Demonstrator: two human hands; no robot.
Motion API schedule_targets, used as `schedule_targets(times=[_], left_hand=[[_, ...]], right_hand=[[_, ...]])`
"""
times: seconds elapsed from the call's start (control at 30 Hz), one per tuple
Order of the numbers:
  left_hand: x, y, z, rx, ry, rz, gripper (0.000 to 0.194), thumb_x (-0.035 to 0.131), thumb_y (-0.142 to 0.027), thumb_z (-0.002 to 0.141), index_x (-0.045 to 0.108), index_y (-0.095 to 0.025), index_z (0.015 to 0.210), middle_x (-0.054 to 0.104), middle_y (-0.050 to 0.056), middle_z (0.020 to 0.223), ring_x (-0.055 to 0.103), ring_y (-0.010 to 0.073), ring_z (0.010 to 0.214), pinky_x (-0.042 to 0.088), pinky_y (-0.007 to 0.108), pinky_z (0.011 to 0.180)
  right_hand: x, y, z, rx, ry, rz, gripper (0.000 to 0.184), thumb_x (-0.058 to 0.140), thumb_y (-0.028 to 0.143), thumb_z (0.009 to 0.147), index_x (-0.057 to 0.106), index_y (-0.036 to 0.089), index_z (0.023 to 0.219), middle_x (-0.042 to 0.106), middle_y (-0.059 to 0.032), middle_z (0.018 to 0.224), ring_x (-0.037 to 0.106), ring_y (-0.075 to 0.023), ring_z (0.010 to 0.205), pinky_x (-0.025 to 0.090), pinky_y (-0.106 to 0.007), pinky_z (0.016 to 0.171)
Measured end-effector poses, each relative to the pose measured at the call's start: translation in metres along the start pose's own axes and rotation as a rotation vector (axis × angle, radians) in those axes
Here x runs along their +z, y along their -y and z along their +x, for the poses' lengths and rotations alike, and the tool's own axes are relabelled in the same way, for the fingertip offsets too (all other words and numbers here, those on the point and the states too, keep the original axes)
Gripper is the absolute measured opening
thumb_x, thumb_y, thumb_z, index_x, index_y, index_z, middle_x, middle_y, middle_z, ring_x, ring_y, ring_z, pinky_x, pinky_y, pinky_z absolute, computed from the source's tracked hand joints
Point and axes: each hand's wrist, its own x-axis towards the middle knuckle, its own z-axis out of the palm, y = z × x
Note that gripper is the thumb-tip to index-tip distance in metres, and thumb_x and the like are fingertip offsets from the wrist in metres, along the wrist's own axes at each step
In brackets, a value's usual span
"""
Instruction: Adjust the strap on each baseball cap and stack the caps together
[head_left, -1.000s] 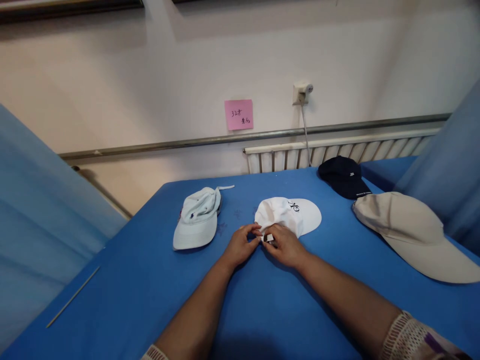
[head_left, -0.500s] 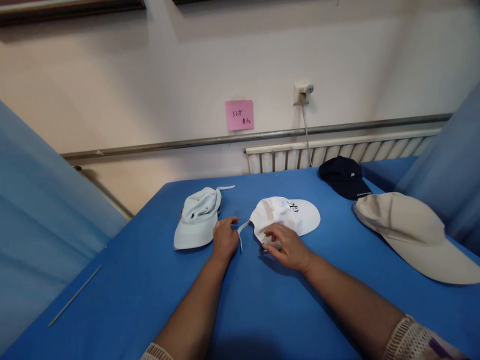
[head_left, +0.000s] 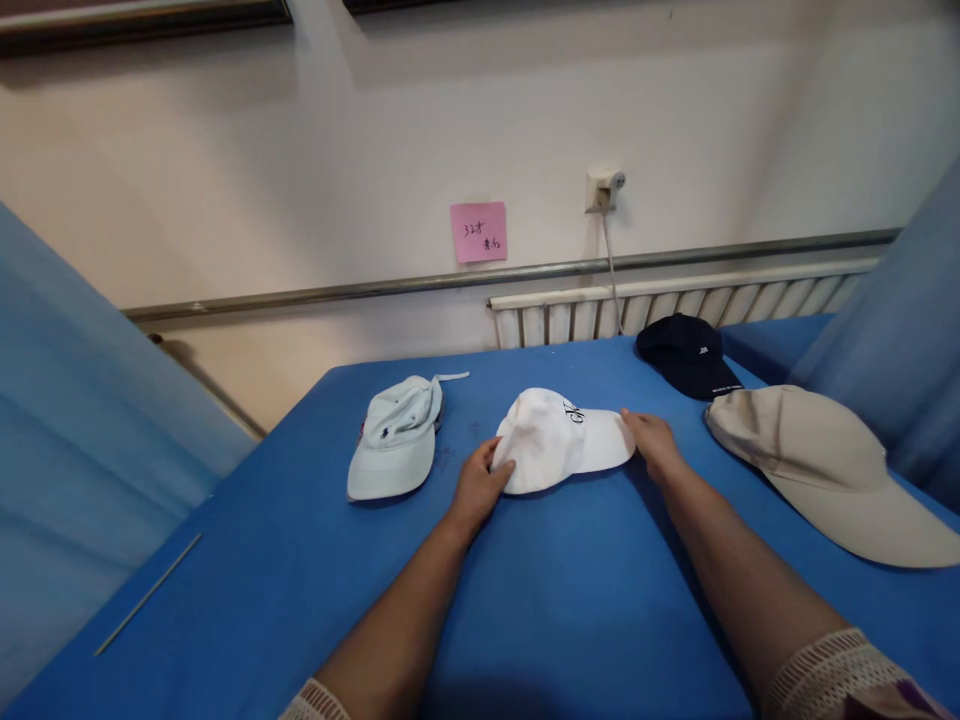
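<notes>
Between my hands, a white baseball cap [head_left: 536,440] with dark letters on its front lies on the blue-covered table [head_left: 555,610], its brim pointing right. My left hand [head_left: 480,485] grips the back edge of the crown, thumb on the outside and fingers partly hidden behind it. At the other end, my right hand [head_left: 651,440] pinches the tip of the brim. Left of the white cap rests a pale blue cap [head_left: 397,440], brim toward me and its strap end sticking out behind.
To the right lie a large beige cap [head_left: 817,450] and, farther back, a black cap [head_left: 684,350]. A thin stick [head_left: 148,594] is near the left edge. Blue curtains [head_left: 82,470] hang on both sides. A rail [head_left: 375,290] and radiator [head_left: 585,318] run along the wall.
My right hand has moved from the cap's back opening to the brim tip. My left hand has shifted right onto the crown's back edge. The white cap has turned slightly, and its loose strap no longer shows.
</notes>
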Motion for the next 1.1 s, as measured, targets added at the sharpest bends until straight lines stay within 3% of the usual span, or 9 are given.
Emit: schedule_targets(times=[0.1, 0.2, 0.33, 0.47, 0.57, 0.73, 0.87, 0.97, 1.1], left_hand=[[-0.012, -0.005, 0.007, -0.106, -0.041, -0.383, 0.056, 0.077, -0.017, 0.068, 0.058, -0.016, 0.12, 0.071, 0.009, 0.107, 0.067, 0.0183, 0.085, 0.051, 0.027, 0.076], [-0.024, -0.01, 0.012, -0.158, -0.064, -0.665, 0.05, 0.074, -0.009, 0.069, 0.06, -0.018, 0.116, 0.071, 0.006, 0.108, 0.067, 0.0145, 0.085, 0.051, 0.023, 0.076], [-0.034, -0.012, 0.017, -0.215, -0.135, -0.869, 0.032, 0.062, -0.006, 0.078, 0.064, -0.018, 0.107, 0.069, 0.006, 0.112, 0.068, 0.0142, 0.091, 0.053, 0.025, 0.078], [-0.029, -0.012, 0.014, -0.282, -0.242, -0.789, 0.024, 0.063, -0.01, 0.078, 0.066, -0.017, 0.101, 0.067, 0.009, 0.117, 0.067, 0.0162, 0.098, 0.052, 0.025, 0.078], [-0.014, -0.013, 0.005, -0.293, -0.152, -0.665, 0.026, 0.071, -0.014, 0.075, 0.067, -0.017, 0.101, 0.067, 0.01, 0.119, 0.067, 0.0175, 0.098, 0.051, 0.026, 0.079], [0.02, -0.008, -0.015, -0.292, 0.084, -0.509, 0.037, 0.078, -0.029, 0.074, 0.066, -0.016, 0.106, 0.068, 0.013, 0.115, 0.067, 0.019, 0.096, 0.049, 0.029, 0.082], [0.033, -0.001, -0.02, -0.232, 0.049, -0.524, 0.043, 0.082, -0.033, 0.067, 0.067, -0.012, 0.101, 0.071, 0.014, 0.104, 0.067, 0.021, 0.091, 0.05, 0.032, 0.082], [0.023, -0.007, -0.013, -0.172, -0.044, -0.555, 0.043, 0.084, -0.03, 0.064, 0.067, -0.012, 0.099, 0.072, 0.011, 0.098, 0.067, 0.0202, 0.086, 0.052, 0.032, 0.08], [-0.019, -0.036, 0.007, -0.002, -0.192, -0.556, 0.035, 0.081, -0.024, 0.067, 0.067, -0.015, 0.098, 0.072, 0.005, 0.092, 0.065, 0.0132, 0.074, 0.053, 0.024, 0.067]], right_hand=[[0.006, 0.003, -0.01, 0.203, 0.192, 0.269, 0.024, 0.061, 0.032, 0.081, 0.068, 0.009, 0.083, 0.072, -0.014, 0.078, 0.066, -0.0213, 0.064, 0.052, -0.03, 0.056], [0.01, 0.009, -0.015, 0.374, 0.338, 0.521, 0.017, 0.057, 0.018, 0.082, 0.068, 0.007, 0.089, 0.072, -0.0122, 0.075, 0.067, -0.0183, 0.06, 0.056, -0.027, 0.057], [0.009, 0.017, -0.017, 0.442, 0.339, 0.865, 0.023, 0.047, 0.01, 0.083, 0.066, 0.008, 0.096, 0.073, -0.0085, 0.074, 0.069, -0.0165, 0.061, 0.059, -0.025, 0.058], [0.01, 0.024, -0.021, 0.39, 0.242, 1.133, 0.023, 0.048, 0.009, 0.085, 0.062, 0.015, 0.102, 0.074, -0.0024, 0.077, 0.069, -0.0128, 0.065, 0.057, -0.019, 0.053], [0.025, 0.024, -0.037, 0.389, 0.307, 1.142, 0.026, 0.055, 0.006, 0.081, 0.062, 0.018, 0.104, 0.074, -0.0003, 0.082, 0.068, -0.0112, 0.064, 0.057, -0.019, 0.052], [0.068, 0.015, -0.092, 0.453, 0.361, 1.025, 0.028, 0.073, 0.008, 0.071, 0.065, 0.019, 0.095, 0.075, 0.0003, 0.08, 0.066, -0.0096, 0.06, 0.054, -0.017, 0.053], [0.084, 0.012, -0.126, 0.39, 0.477, 0.873, 0.029, 0.08, 0.02, 0.069, 0.068, 0.017, 0.096, 0.075, -0.0038, 0.09, 0.069, -0.0122, 0.072, 0.053, -0.02, 0.061], [0.081, 0.014, -0.132, 0.37, 0.606, 0.744, 0.031, 0.081, 0.027, 0.069, 0.069, 0.015, 0.094, 0.075, -0.0067, 0.09, 0.068, -0.0135, 0.075, 0.051, -0.022, 0.064], [0.077, 0.015, -0.129, 0.331, 0.709, 0.64, 0.033, 0.082, 0.031, 0.065, 0.067, 0.015, 0.089, 0.073, -0.0066, 0.084, 0.065, -0.013, 0.068, 0.047, -0.024, 0.063]])
